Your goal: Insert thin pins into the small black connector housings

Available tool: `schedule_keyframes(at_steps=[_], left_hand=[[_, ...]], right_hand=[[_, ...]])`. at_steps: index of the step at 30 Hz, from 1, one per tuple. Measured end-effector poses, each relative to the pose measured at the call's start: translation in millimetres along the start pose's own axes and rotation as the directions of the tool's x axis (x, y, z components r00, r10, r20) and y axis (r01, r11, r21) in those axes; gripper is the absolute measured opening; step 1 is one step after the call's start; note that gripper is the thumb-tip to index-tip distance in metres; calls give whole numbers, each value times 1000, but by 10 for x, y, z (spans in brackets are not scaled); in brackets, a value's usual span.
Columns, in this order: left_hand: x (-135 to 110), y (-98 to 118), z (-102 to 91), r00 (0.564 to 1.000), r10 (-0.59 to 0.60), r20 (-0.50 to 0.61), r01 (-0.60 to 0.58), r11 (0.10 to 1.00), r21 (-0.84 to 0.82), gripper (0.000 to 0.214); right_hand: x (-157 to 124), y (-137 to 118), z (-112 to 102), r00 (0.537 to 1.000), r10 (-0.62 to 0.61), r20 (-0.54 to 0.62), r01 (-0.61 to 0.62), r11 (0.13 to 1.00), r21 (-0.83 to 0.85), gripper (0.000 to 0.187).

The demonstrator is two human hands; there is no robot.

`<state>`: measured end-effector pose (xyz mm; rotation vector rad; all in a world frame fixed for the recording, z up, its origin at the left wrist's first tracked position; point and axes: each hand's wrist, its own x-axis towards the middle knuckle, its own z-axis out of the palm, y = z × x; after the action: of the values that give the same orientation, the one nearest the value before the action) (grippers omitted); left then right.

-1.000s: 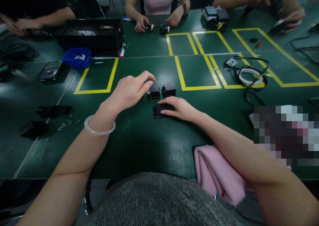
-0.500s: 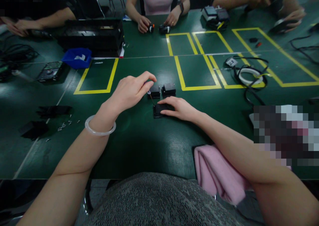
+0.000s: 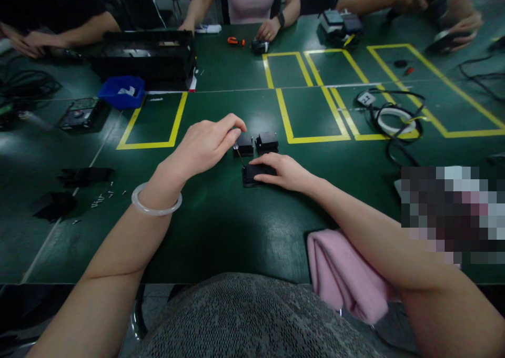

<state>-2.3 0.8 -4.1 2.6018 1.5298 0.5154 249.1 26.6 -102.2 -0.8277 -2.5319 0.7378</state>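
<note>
My left hand (image 3: pixel 211 145) is closed around the handle of a screwdriver (image 3: pixel 239 154), whose thin shaft slants down to the left end of a small black box (image 3: pixel 252 175). Most of the handle is hidden by my fingers. From the right, my right hand (image 3: pixel 282 172) grips this box on the table, thumb and fingers on either side of it. Just behind stand two similar black boxes (image 3: pixel 267 141), side by side. Several small screws (image 3: pixel 98 200) lie scattered at the left, beside a black block-shaped part (image 3: pixel 55 204) and a flatter black part (image 3: pixel 86 176).
Yellow tape rectangles mark the green table (image 3: pixel 221 232). A blue bin (image 3: pixel 122 92) stands by a long black tray (image 3: pixel 150 58). Coiled cable (image 3: pixel 398 119) lies at the right, pink cloth (image 3: pixel 347 274) at the front edge. Co-workers sit opposite, near an orange screwdriver (image 3: pixel 235 41).
My left hand has shifted very slightly; my right hand and the box stay put. The co-worker opposite has let go of the orange screwdriver and reached toward the black tray.
</note>
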Motion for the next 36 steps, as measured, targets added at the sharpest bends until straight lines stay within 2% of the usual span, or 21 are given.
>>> schedule_keyframes(at_steps=[6,13,27,36], left_hand=[[21,29,10,999,-48,-11,48,999,22,38],[8,14,20,1000,6,-19,-5,1000,20,38],[-12,13,-12,1000,29,11,-30,999,27,43],[15,29,-4,999,-38,-1,38,997,73,41]], right_hand=[[2,-8,2,1000,7,-1,-7,1000,3,41],[9,-12,4,1000,9,5,-9,1000,7,42],[1,-4,3,1000,9,-4,-9,1000,-1,40],[1,5,6,1000,5,-3,-5,1000,-1,40]])
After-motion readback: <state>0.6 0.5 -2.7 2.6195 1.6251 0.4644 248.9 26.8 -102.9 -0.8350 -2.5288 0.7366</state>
